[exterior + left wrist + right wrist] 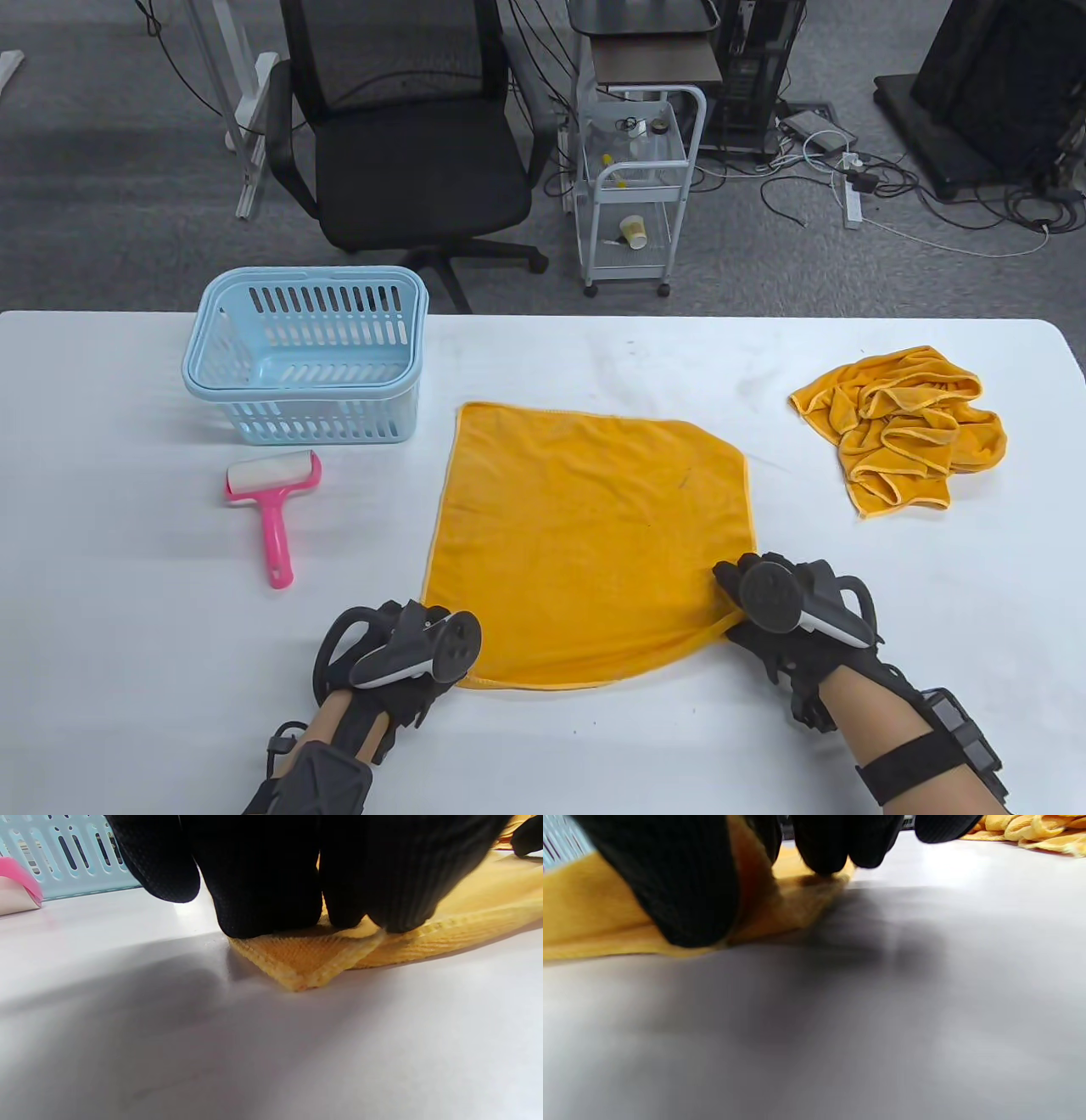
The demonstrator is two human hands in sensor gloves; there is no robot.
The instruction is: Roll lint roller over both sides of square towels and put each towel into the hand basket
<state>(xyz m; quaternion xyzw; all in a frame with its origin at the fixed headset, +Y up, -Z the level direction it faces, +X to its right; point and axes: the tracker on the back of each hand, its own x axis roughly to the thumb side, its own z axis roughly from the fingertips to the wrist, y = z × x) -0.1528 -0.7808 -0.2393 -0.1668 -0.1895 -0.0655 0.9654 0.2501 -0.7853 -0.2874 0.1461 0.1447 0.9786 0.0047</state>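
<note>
1. A white table [127,679] stands before a black office chair [407,144] and a wire cart [636,187].
2. A spread yellow towel [585,535] lies mid-table.
3. The left hand [399,654] pinches its near-left corner against the table.
4. The right hand [789,611] grips the bunched near-right corner.
5. The pale-blue basket [305,356] and pink lint roller [273,509] lie far-left; a crumpled towel [904,424] sits far-right.

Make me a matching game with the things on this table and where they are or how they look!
Things:
1. light blue plastic basket
2. pink-handled lint roller
3. spread orange square towel
4. crumpled orange towel

States:
A. bunched up at the right of the table
B. lying just in front of the basket
C. flat, near corners under both hands
D. standing empty

Pairs: 1-D, 2-B, 3-C, 4-A
</note>
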